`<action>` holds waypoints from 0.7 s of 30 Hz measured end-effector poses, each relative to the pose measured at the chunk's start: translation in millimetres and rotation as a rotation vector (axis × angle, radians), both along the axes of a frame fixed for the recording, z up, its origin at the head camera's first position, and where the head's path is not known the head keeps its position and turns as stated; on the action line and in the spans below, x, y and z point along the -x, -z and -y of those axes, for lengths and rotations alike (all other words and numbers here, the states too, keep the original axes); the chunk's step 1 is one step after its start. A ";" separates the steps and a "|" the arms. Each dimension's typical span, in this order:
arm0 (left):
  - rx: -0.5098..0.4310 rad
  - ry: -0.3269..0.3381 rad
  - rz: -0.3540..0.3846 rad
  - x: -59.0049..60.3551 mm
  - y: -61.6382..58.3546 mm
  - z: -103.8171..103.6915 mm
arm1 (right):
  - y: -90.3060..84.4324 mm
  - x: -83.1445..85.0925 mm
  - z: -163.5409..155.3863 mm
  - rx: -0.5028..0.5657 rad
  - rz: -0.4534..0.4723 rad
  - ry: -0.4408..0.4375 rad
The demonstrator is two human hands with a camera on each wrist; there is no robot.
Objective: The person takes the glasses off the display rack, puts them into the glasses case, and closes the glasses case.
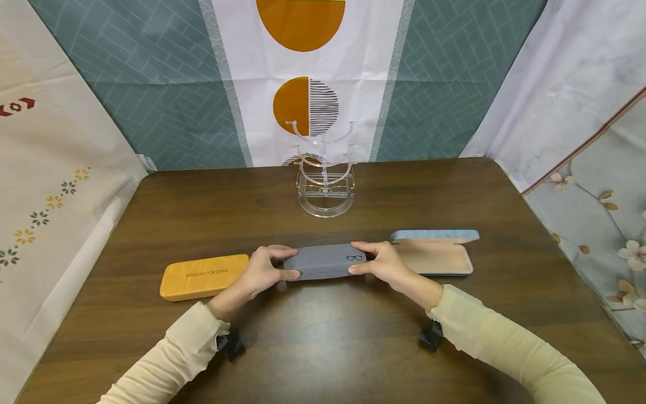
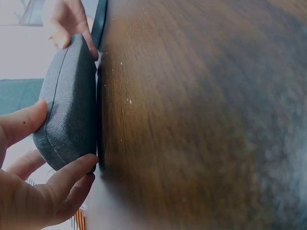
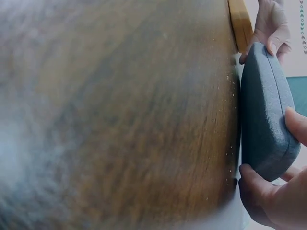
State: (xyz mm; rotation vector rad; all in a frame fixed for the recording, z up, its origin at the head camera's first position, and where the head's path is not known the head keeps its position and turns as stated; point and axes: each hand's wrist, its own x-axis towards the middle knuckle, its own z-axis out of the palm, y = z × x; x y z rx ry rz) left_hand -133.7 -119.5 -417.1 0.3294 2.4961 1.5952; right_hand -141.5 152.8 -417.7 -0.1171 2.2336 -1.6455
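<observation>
A closed grey glasses case [image 1: 325, 262] with a small printed pair of glasses near its right end lies between both hands. My left hand [image 1: 266, 268] grips its left end, thumb on the near side and fingers at the back. At the other end my right hand [image 1: 386, 262] holds it the same way. Both wrist views show thumb and fingers pressed on the grey case [image 2: 72, 105] around its seam. It sits at or just above the tabletop; I cannot tell if it touches. Whatever it contains is hidden.
Left of the hands lies a closed yellow glasses case [image 1: 202, 276] with dark lettering. An open light-blue glasses case [image 1: 436, 258] stands at the right, lid raised at the back. Behind, a clear tiered glasses stand [image 1: 324, 191] bears thin gold-rimmed glasses low down. Curtains border the brown table [image 1: 323, 342].
</observation>
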 end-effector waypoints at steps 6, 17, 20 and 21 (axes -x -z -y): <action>-0.019 -0.001 0.007 0.3 -1.5 1.7 | -0.5 0.3 -0.1 -0.013 0.013 0.000; 0.020 0.027 -0.003 0.3 -0.5 2.6 | 1.3 -1.1 -4.7 0.025 0.036 -0.032; 0.020 0.033 0.002 -0.6 0.7 3.4 | 2.4 -1.7 -5.7 0.035 0.027 -0.063; 0.021 0.034 0.005 -1.0 1.1 3.6 | 2.6 -1.8 -5.8 0.026 0.015 -0.072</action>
